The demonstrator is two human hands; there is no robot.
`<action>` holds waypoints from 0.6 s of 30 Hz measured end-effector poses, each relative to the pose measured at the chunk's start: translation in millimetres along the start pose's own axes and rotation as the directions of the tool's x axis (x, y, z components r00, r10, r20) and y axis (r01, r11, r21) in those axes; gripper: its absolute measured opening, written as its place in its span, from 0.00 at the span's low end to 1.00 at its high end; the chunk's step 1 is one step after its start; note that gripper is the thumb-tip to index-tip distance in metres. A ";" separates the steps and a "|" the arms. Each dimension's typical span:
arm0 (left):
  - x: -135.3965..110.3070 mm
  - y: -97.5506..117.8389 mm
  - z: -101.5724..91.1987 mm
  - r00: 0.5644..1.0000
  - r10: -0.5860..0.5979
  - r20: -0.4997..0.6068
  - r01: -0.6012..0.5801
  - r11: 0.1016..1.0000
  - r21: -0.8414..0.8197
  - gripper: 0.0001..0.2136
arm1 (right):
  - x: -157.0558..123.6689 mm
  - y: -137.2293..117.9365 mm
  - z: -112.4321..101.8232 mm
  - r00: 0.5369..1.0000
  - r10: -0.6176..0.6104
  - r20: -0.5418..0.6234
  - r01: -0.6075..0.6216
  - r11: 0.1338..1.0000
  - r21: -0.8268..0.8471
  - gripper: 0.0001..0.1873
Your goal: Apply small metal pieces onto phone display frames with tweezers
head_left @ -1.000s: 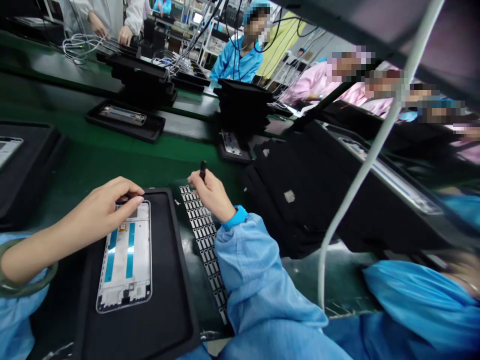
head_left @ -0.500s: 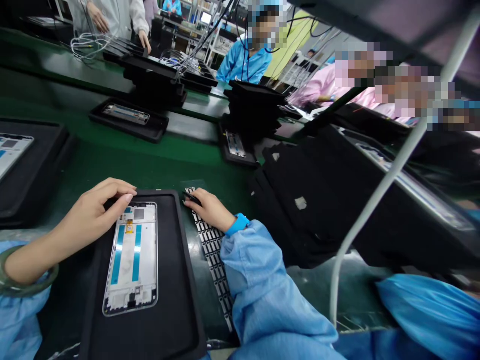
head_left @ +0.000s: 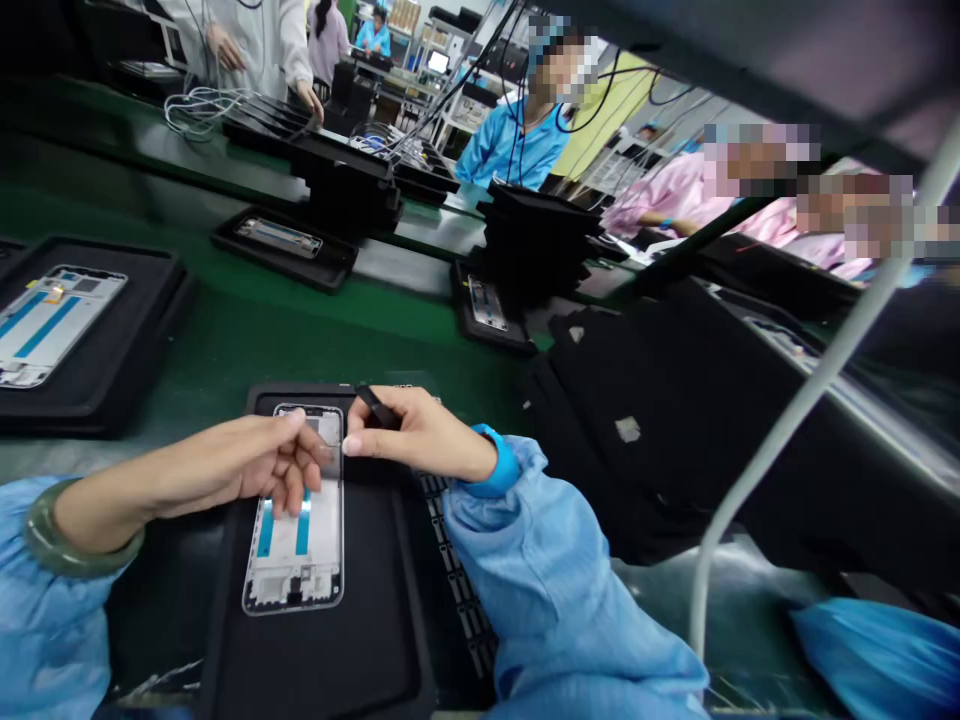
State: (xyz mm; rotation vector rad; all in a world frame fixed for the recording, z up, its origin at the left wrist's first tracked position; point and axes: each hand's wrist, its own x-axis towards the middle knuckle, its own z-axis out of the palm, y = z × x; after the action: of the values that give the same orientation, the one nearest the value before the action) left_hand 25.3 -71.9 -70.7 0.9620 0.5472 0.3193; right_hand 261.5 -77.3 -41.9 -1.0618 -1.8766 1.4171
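My right hand point(head_left: 409, 430) is closed on black tweezers point(head_left: 376, 408), held at the upper right edge of a phone frame point(head_left: 321, 555). My left hand point(head_left: 262, 455) reaches over the upper half of the frame, its fingers loosely bent and somewhat apart. The left fingertips come close to the right thumb; a small greyish patch shows between them, too blurred to name. The silver frame has blue strips and lies in a black tray point(head_left: 360, 640). Partly under my right forearm is a sheet of small black-and-white pieces point(head_left: 454, 570).
Another black tray point(head_left: 75, 405) with a phone frame point(head_left: 56, 325) is at the left. Further trays with frames point(head_left: 279, 238) point(head_left: 487, 303) lie across the green bench. Stacked black trays point(head_left: 600, 420) and a pale cable point(head_left: 787, 390) are at the right. People work beyond.
My right hand has moved left from the sheet of pieces to the frame's upper edge, carrying the tweezers. My left hand has turned and shifted right over the frame. The view has shifted slightly.
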 end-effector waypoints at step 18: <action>-9.4 -7.3 -7.3 0.969 -0.094 0.227 0.103 0.994 -0.029 0.16 | 18.3 -16.0 14.7 0.943 -0.026 0.333 0.008 0.998 0.056 0.16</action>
State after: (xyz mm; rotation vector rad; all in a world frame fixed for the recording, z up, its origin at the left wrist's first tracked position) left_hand 13.5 -75.4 -77.4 0.9142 0.3772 0.1291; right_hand 235.8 -71.6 -31.4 -0.8148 -2.0583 1.7147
